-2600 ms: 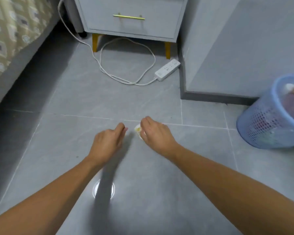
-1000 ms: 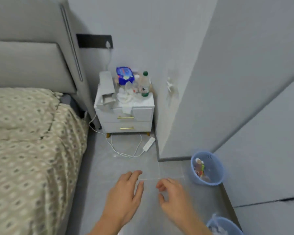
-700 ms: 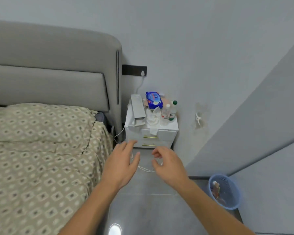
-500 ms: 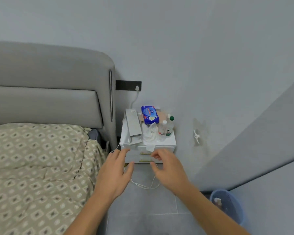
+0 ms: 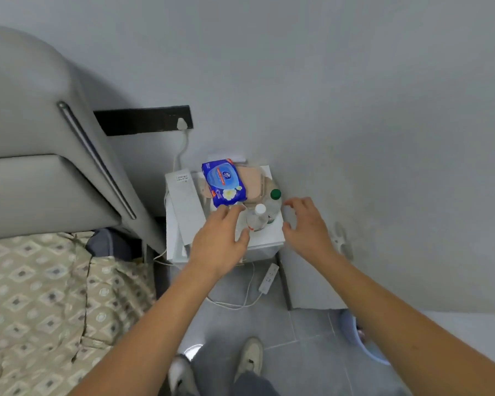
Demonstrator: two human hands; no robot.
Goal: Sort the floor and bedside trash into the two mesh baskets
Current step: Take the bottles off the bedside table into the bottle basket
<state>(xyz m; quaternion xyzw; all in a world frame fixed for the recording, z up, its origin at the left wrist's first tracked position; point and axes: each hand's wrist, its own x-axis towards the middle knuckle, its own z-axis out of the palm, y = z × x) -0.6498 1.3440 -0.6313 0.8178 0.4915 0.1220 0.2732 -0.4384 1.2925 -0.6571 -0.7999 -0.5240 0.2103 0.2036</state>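
I look down on a white bedside table (image 5: 269, 240). On it stand two clear plastic bottles, one with a white cap (image 5: 256, 218) and one with a green cap (image 5: 273, 202), behind them a blue wet-wipe pack (image 5: 223, 182) and a long white box (image 5: 185, 207). My left hand (image 5: 219, 241) hovers open just left of the white-capped bottle. My right hand (image 5: 305, 225) is open just right of the green-capped one. Neither hand holds anything. One blue mesh basket (image 5: 363, 340) shows on the floor at lower right, partly behind my right arm.
A bed with a patterned cover (image 5: 49, 304) and grey headboard (image 5: 40, 155) fills the left. A white power strip (image 5: 268, 278) and its cable lie on the grey tiles under the table. A grey wall corner (image 5: 312, 284) juts out right of the table. My shoes (image 5: 250, 357) stand below.
I have risen from the floor and come up to the bedside table. Both empty hands have moved forward from in front of the drawers to either side of the two bottles.
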